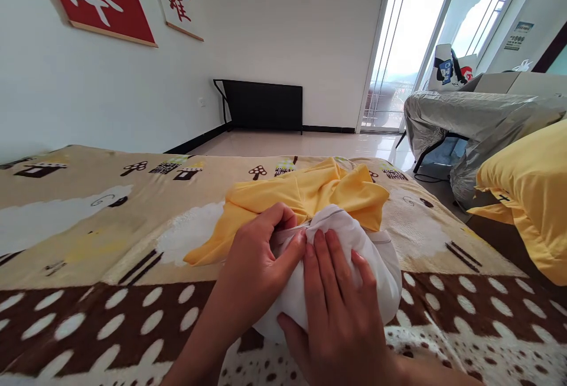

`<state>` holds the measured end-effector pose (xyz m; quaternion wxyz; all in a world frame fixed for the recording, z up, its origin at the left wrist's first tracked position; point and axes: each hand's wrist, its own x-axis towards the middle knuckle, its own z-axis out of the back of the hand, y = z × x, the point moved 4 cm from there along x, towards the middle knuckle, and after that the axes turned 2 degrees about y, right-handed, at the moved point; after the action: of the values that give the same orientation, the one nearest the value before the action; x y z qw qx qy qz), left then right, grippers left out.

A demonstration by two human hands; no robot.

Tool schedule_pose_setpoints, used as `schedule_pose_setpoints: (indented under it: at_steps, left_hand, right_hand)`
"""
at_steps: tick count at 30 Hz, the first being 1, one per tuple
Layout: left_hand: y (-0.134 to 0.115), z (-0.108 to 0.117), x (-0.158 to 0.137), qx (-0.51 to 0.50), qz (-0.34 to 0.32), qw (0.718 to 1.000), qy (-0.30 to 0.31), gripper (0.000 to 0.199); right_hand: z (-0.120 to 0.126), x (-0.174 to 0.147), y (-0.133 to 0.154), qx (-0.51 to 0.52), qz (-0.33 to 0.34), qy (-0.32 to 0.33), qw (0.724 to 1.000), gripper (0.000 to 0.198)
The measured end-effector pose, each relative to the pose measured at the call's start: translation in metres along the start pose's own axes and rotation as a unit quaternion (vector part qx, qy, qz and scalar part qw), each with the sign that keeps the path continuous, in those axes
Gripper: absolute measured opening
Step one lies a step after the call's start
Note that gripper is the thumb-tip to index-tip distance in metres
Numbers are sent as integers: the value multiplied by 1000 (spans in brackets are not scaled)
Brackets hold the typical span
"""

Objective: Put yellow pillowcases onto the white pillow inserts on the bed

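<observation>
A white, stuffed cushion (385, 268) lies in front of me on the bed. Beyond it spreads a yellow cloth (270, 197), crumpled and bunched, touching the cushion's far edge. My left hand (261, 250) is closed at the cushion's upper left edge, thumb and fingers pinching the white fabric near a seam. My right hand (339, 291) lies on top of the cushion, its fingers stretched out and pressing into the fabric. Its fingertips almost meet my left thumb. What exactly sits between the left fingers is partly hidden.
A patterned blanket (88, 262) covers the bed. On the right rests a plump yellow cushion (527, 179), with a plastic-covered table (469, 108) behind it bearing boxes. A black folded panel (266, 105) leans against the far wall, left of a glass door (411, 32).
</observation>
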<state>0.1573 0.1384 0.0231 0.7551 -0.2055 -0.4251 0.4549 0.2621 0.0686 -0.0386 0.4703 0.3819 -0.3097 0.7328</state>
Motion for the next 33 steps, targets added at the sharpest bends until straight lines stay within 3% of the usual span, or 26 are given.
schedule_pose_setpoints:
  at_steps: [7, 14, 21, 33]
  left_hand:
    - [-2, -5, -3, -35, 8, 997, -68, 19]
    - [-3, -7, -4, -60, 31, 996, -52, 22]
    - [-8, -10, -6, -42, 8, 998, -38, 23]
    - [-15, -20, -18, -25, -24, 999, -27, 22]
  right_hand:
    - [-4, 2, -5, -3, 17, 25, 1000, 59]
    - [-2, -1, 0, -24, 27, 26, 999, 59]
    - [-3, -5, 2, -23, 29, 2, 999, 53]
    - [-18, -14, 8, 5, 75, 26, 997, 51]
